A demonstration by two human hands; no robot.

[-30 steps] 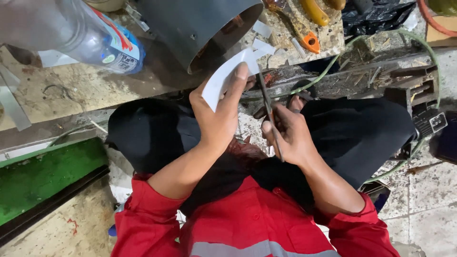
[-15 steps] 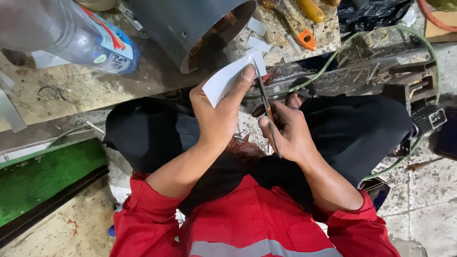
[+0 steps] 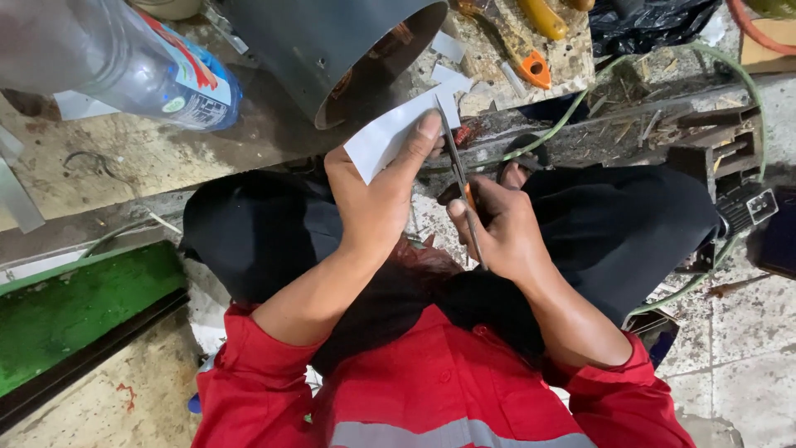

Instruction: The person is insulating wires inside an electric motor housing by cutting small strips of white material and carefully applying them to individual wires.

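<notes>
Fingers of left hand pinch the white paper sheet, thumb on its near edge; right hand is clenched on the orange-handled scissors, blades just right of that thumb. Versus a second ago the grip is unchanged and the blades sit at the same edge, so the cut looks barely advanced.

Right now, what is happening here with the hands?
A person in a red jacket is cutting a white sheet with scissors. The left hand pinches the sheet, thumb on top; the right hand works the scissors, whose blades meet the sheet's right edge. Just beyond stand a dark pipe and a clear plastic bottle on a dirty workbench.
</notes>
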